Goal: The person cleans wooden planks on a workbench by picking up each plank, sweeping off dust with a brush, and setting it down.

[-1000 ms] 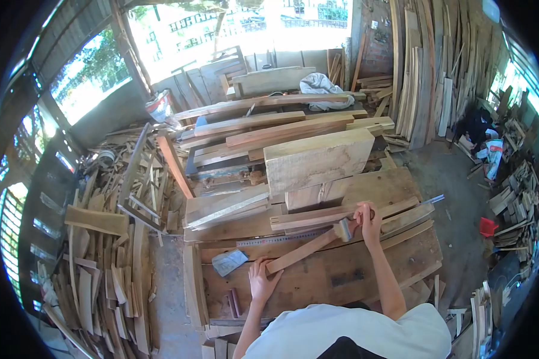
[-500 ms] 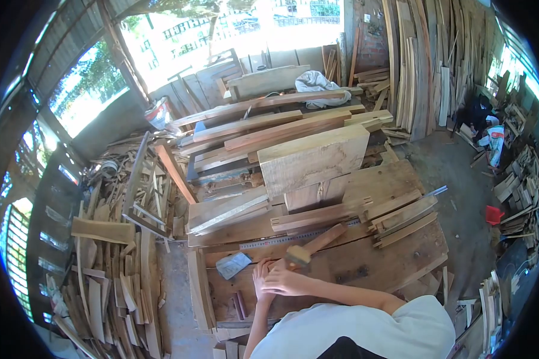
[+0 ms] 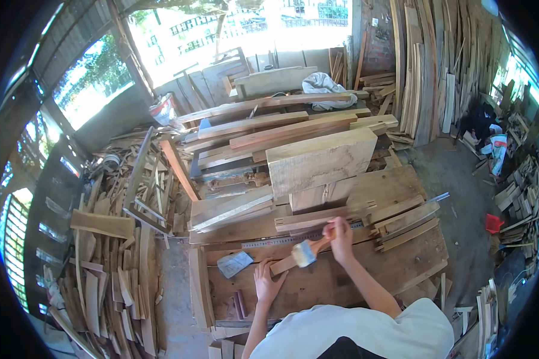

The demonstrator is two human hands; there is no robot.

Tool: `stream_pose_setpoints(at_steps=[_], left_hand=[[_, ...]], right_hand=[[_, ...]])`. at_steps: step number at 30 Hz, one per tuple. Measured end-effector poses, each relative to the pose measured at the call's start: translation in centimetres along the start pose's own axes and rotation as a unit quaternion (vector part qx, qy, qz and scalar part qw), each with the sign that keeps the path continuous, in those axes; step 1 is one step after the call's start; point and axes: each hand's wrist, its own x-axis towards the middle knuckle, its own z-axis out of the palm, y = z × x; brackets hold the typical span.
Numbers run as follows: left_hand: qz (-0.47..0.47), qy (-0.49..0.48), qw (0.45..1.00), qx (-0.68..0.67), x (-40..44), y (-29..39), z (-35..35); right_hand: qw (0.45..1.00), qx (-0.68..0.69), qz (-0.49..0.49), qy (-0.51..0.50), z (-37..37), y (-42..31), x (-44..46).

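My left hand (image 3: 268, 286) grips the near-left end of a short wood piece (image 3: 283, 264) lying at a slant on the workbench (image 3: 335, 278). My right hand (image 3: 340, 239) is closed around the handle of a wide paintbrush (image 3: 303, 255). The brush's pale bristles point toward the left hand and lie over the wood piece, hiding part of it; I cannot tell whether they touch it. Left of my hands lies a grey folded sheet (image 3: 234, 264), perhaps sandpaper. Two small dark reddish sticks (image 3: 240, 304) rest beside my left wrist. A measuring tape (image 3: 269, 243) runs behind the brush.
Notched wood strips (image 3: 404, 221) lie at the bench's right. A thick upright board (image 3: 320, 160) and a slotted rail (image 3: 317, 219) stand behind the hands. Long beams (image 3: 293, 131) stack farther back. Scrap wood (image 3: 111, 281) piles on the left floor; tall planks (image 3: 428, 78) lean at back right.
My right hand has left my left hand's side, moved right and taken hold of the paintbrush. The left hand now grips the wood piece, whose left end shows. The view has shifted slightly.
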Motion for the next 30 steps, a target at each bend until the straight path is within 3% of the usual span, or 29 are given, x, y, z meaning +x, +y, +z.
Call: stream_pose_setpoints(at_steps=[6,9,11,12,14,15,16,20,22,24,27,29,30], left_hand=[[-0.008,-0.001,1.000,-0.004,0.0,0.5,-0.1],[-0.005,-0.001,1.000,0.003,0.1,0.6,-0.2],[-0.002,-0.002,1.000,0.010,0.2,0.6,-0.3],[-0.003,-0.004,1.000,0.009,0.2,0.5,-0.3],[-0.004,-0.008,1.000,0.009,0.1,0.6,-0.2],[-0.008,-0.008,1.000,0.007,0.0,0.6,-0.1],[-0.012,-0.006,1.000,0.006,0.1,0.5,0.0],[-0.009,-0.026,1.000,0.001,-0.4,-0.9,0.2],[0.010,-0.031,0.999,0.009,-1.1,-3.0,1.5],[-0.012,-0.030,0.999,0.024,-1.4,-3.5,2.2],[-0.001,-0.014,1.000,0.007,-1.4,-3.0,1.9],[0.006,-0.038,0.999,0.003,-1.2,-2.8,1.5],[-0.011,-0.013,1.000,0.016,-0.9,-1.7,1.2]], right_hand=[[0.984,-0.115,-0.114,0.070,-5.3,-5.2,2.6],[0.948,-0.293,-0.127,0.006,-4.7,-7.1,2.2],[0.850,-0.410,-0.317,-0.094,-3.2,-6.1,1.9],[0.851,-0.409,-0.316,-0.093,-2.0,-5.6,1.2],[0.849,-0.388,-0.224,-0.280,0.2,-4.3,-0.8],[0.777,-0.457,-0.245,-0.355,1.2,-3.2,-1.2],[0.767,-0.440,-0.227,-0.409,2.6,-2.9,-2.3],[0.734,-0.365,-0.321,-0.475,6.8,-0.4,-7.9],[0.759,-0.278,-0.271,-0.523,8.7,-0.3,-9.6],[0.775,-0.214,-0.292,-0.518,9.8,-0.7,-10.2],[0.845,-0.125,-0.153,-0.496,10.2,-1.5,-10.2],[0.891,-0.053,0.021,-0.451,9.2,-1.8,-8.5],[0.933,-0.043,0.067,-0.352,9.0,-2.5,-8.1]])
